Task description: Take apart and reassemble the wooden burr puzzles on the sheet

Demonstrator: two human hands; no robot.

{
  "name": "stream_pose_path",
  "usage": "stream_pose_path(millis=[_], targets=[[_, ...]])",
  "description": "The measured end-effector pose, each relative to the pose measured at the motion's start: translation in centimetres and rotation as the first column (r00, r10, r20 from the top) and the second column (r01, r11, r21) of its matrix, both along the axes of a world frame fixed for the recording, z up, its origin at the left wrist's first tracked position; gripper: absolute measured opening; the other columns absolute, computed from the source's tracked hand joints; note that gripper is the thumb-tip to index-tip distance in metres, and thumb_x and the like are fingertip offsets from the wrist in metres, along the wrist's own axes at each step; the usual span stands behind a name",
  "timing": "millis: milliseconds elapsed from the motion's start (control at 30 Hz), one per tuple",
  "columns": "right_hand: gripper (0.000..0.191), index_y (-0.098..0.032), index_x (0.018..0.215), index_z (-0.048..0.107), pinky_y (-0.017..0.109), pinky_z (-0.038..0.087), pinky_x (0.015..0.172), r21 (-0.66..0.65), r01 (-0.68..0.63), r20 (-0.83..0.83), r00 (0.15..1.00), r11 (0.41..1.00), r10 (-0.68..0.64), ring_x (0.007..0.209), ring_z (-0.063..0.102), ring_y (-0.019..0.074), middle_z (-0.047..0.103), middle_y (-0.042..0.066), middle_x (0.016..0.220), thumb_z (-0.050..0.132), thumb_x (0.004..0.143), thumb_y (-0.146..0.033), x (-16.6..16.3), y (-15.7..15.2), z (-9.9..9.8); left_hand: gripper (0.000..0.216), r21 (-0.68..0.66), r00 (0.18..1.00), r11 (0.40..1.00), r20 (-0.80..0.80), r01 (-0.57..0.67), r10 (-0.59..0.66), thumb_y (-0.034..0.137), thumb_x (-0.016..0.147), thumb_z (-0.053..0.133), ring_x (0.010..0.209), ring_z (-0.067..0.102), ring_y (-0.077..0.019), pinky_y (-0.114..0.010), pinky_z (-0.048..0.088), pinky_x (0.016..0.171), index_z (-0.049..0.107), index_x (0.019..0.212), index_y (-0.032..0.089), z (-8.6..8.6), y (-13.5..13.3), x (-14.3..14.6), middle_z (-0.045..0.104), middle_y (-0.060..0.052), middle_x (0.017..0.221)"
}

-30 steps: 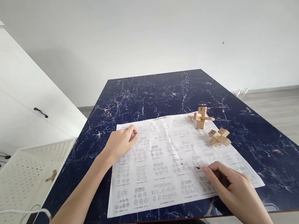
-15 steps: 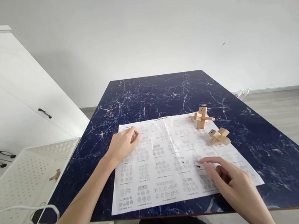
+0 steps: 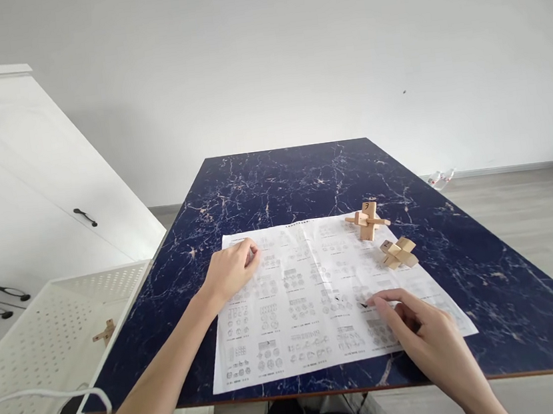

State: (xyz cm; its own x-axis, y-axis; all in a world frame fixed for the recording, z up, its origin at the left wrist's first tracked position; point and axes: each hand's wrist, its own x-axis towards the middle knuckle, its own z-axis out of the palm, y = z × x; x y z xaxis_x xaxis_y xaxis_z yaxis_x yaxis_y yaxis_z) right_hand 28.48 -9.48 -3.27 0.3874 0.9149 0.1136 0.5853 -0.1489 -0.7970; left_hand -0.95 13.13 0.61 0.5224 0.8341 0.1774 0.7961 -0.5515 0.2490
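A white printed sheet point(image 3: 311, 283) full of small diagrams lies on the dark blue marbled table point(image 3: 303, 177). My left hand point(image 3: 231, 269) rests on the sheet's upper left part, its fingers curled loosely with nothing in them. My right hand point(image 3: 423, 330) lies on the sheet's lower right, index finger stretched out and touching the paper, the other fingers curled. Two wooden interlocking puzzles stand on the sheet's upper right: an upright cross-shaped one point(image 3: 366, 219) marked with a number, and a flatter one point(image 3: 400, 252) just in front of it.
A white perforated basket point(image 3: 44, 329) stands left of the table and holds a small wooden piece point(image 3: 103, 332). Behind it is a white cabinet point(image 3: 13, 199) with black handles. A white cable point(image 3: 42, 397) loops at the lower left. Grey floor lies to the right.
My right index finger has stretched out onto the sheet from a more curled hand. The view has shifted slightly; the left hand and the puzzles stay where they were.
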Motion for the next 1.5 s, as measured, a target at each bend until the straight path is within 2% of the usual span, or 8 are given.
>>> stream_pose_path(millis=[433,833,1000,1100,1200,1333,1400,1500], targets=[[0.051,-0.022,0.097,0.078,0.028,0.033,0.050,0.020,0.013,0.001,1.000,1.000,-0.013,0.051,0.045,0.0165,0.045,-0.004,0.057,0.056,0.105,-0.067,-0.3,0.2,-0.3,0.014,0.010,1.000,1.000,-0.016,0.023,-0.023,0.027,0.105,0.049,0.066,0.067,-0.0193,-0.029,0.037,0.064,0.061,0.099,0.023,-0.1,0.1,-0.4,0.072,0.001,0.079],[0.052,-0.023,0.093,0.077,0.028,0.038,0.053,0.029,0.034,0.007,0.999,0.999,-0.034,0.053,0.048,0.0175,0.052,-0.003,0.059,0.055,0.105,-0.069,-1.1,0.3,0.1,0.015,-0.023,1.000,1.000,0.022,0.012,-0.011,0.030,0.104,0.047,0.064,0.064,-0.0178,-0.029,0.037,0.064,0.058,0.096,0.024,-0.4,0.3,-0.6,0.068,0.002,0.075],[0.047,-0.023,0.095,0.077,0.028,0.042,0.053,0.006,-0.025,0.010,1.000,1.000,0.025,0.053,0.051,0.0173,0.057,-0.002,0.061,0.057,0.107,-0.064,-1.0,0.3,0.4,0.019,-0.034,0.999,0.999,0.037,-0.003,0.004,0.034,0.104,0.045,0.063,0.062,-0.0173,-0.029,0.038,0.064,0.057,0.094,0.024,-0.1,0.2,-0.5,0.065,0.003,0.073],[0.043,-0.024,0.094,0.076,0.027,0.042,0.049,0.030,-0.089,0.034,0.996,0.996,0.088,0.058,0.059,0.0190,0.064,0.001,0.066,0.055,0.109,-0.059,-0.1,0.3,1.4,0.019,-0.042,0.999,0.999,0.045,-0.013,0.014,0.034,0.103,0.044,0.063,0.062,-0.0173,-0.029,0.038,0.064,0.057,0.093,0.024,0.0,0.2,-0.4,0.064,0.003,0.071],[0.035,-0.025,0.098,0.075,0.026,0.042,0.045,0.123,-0.105,0.141,0.986,0.987,0.087,0.068,0.066,0.0210,0.074,0.005,0.083,0.058,0.109,-0.053,2.0,1.3,3.3,0.017,-0.049,0.999,0.999,0.050,-0.019,0.021,0.033,0.102,0.046,0.063,0.062,-0.0176,-0.029,0.039,0.065,0.056,0.093,0.025,0.0,0.2,-0.4,0.062,0.004,0.070],[0.029,-0.024,0.101,0.074,0.032,0.054,0.065,0.296,-0.112,0.439,0.898,0.949,-0.031,0.067,0.066,0.0195,0.077,0.006,0.090,0.057,0.110,-0.046,6.2,5.0,6.0,0.017,-0.047,0.999,0.999,0.050,-0.017,0.019,0.033,0.103,0.046,0.063,0.062,-0.0177,-0.029,0.039,0.065,0.057,0.093,0.024,-0.1,0.4,-0.4,0.062,0.003,0.071],[0.030,-0.023,0.102,0.073,0.033,0.054,0.068,0.292,-0.151,0.545,0.838,0.944,-0.034,0.078,0.071,0.0214,0.078,0.007,0.097,0.052,0.111,-0.044,8.3,7.4,6.7,0.017,-0.042,0.999,0.999,0.051,-0.018,0.020,0.034,0.103,0.046,0.063,0.062,-0.0177,-0.030,0.039,0.065,0.057,0.093,0.024,-0.1,0.4,-0.4,0.062,0.003,0.071],[0.035,-0.022,0.115,0.073,0.036,0.056,0.077,0.140,-0.259,0.671,0.734,0.956,0.101,0.098,0.076,0.0259,0.079,0.010,0.114,0.050,0.113,-0.048,11.0,10.9,7.0,0.021,-0.053,0.999,0.998,0.050,-0.018,0.020,0.037,0.104,0.045,0.062,0.060,-0.0178,-0.030,0.039,0.064,0.058,0.093,0.024,0.0,0.4,-0.4,0.061,0.003,0.070]])
